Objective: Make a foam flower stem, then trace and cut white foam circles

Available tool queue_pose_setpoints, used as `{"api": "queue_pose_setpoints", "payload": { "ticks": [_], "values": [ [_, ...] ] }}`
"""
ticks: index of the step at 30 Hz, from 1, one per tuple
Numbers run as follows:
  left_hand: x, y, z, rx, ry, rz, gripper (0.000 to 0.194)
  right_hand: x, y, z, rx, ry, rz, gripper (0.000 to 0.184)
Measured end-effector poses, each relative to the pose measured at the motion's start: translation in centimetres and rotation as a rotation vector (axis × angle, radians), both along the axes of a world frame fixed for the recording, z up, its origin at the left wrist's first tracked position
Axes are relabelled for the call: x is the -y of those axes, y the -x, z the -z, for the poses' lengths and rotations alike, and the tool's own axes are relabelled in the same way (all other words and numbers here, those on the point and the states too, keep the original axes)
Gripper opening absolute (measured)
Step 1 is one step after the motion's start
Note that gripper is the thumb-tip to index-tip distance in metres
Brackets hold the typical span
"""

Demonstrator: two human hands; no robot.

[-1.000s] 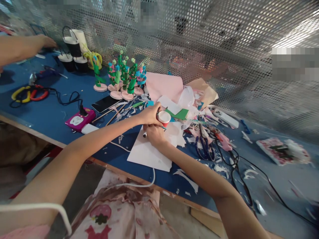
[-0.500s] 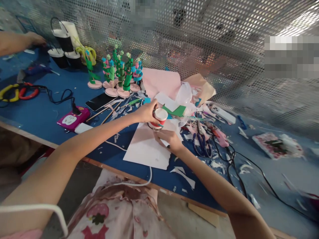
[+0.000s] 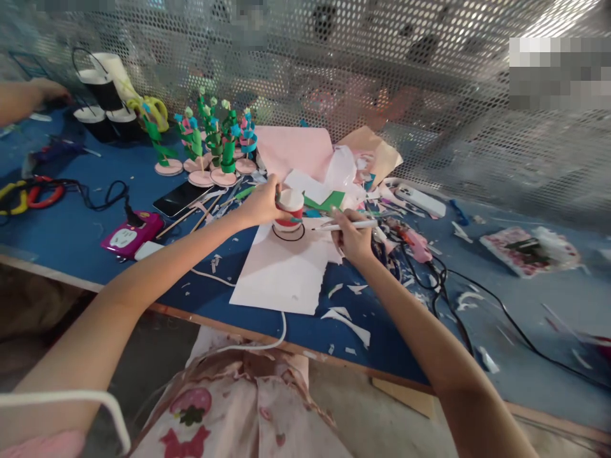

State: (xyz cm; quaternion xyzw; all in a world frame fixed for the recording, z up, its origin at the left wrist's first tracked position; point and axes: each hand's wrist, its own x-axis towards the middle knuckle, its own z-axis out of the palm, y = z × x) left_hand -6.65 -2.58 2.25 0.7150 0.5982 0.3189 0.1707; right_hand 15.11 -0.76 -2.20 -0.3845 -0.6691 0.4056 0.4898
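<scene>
My left hand (image 3: 264,202) is closed around a small red cup-like container (image 3: 292,205) with a white top. The container is just above the far part of a white sheet of paper (image 3: 274,280). On the sheet, right below the container, a black circle outline (image 3: 288,239) shows. To the right of it, my right hand (image 3: 352,236) grips a slim white pen (image 3: 363,224), its tip pointing left toward the container. Whether the container touches the paper I cannot tell.
Wire-and-paper plant models on round pink bases (image 3: 223,176) stand at the back left, near a black phone (image 3: 181,198) and a magenta power socket (image 3: 131,236). Paper scraps (image 3: 351,326), a pink glue gun (image 3: 418,247) and cables lie right. Another person's hand (image 3: 48,92) is far left.
My right hand has moved right and slightly up, away from the container's base, with the pen. The container has shifted, and the circle on the paper now shows plainly.
</scene>
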Motion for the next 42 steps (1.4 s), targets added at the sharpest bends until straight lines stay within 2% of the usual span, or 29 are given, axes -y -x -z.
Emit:
{"api": "queue_pose_setpoints", "payload": {
  "ticks": [3, 8, 11, 14, 16, 21, 23, 34, 39, 42],
  "values": [
    [-0.7, 1.4, -0.4, -0.072, -0.121, -0.146, 0.049, -0.2, -0.2, -0.6, -0.126, 0.057, 0.047, 0.040],
    [-2.4, 3.9, 0.7, -0.229, -0.247, -0.299, 0.058, 0.1, 0.2, -1.7, -0.246, 0.094, 0.056, 0.038],
    [-2.3, 3.7, 1.0, -0.300, -0.419, -0.209, 0.042, 0.6, 0.3, -2.5, -0.323, 0.119, 0.008, 0.037],
    [-1.3, 2.7, 0.4, -0.317, -0.504, -0.066, 0.029, 0.9, 0.1, -3.5, -0.427, 0.180, -0.117, 0.041],
    [-0.5, 2.1, -0.4, -0.297, -0.472, -0.017, 0.027, 1.1, 0.0, -4.0, -0.462, 0.192, -0.154, 0.038],
    [0.9, 1.2, -2.3, -0.172, -0.110, 0.233, 0.012, 1.8, 0.3, -4.7, -0.384, 0.174, -0.134, 0.028],
    [1.2, 0.8, -2.5, -0.134, -0.049, 0.316, 0.010, 2.2, 0.5, -4.7, -0.333, 0.177, -0.119, 0.028],
    [1.3, 0.3, -2.2, -0.186, -0.133, 0.430, 0.018, 3.2, 0.7, -4.6, -0.292, 0.156, -0.184, 0.028],
    [1.8, 0.5, -2.9, -0.008, -0.029, 0.461, 0.037, 3.1, 0.5, -4.5, -0.167, 0.174, -0.192, 0.036],
    [2.2, 0.3, -2.6, -0.013, -0.018, 0.461, 0.037, 3.5, 0.6, -4.0, -0.029, 0.132, -0.183, 0.035]
  ]
}}
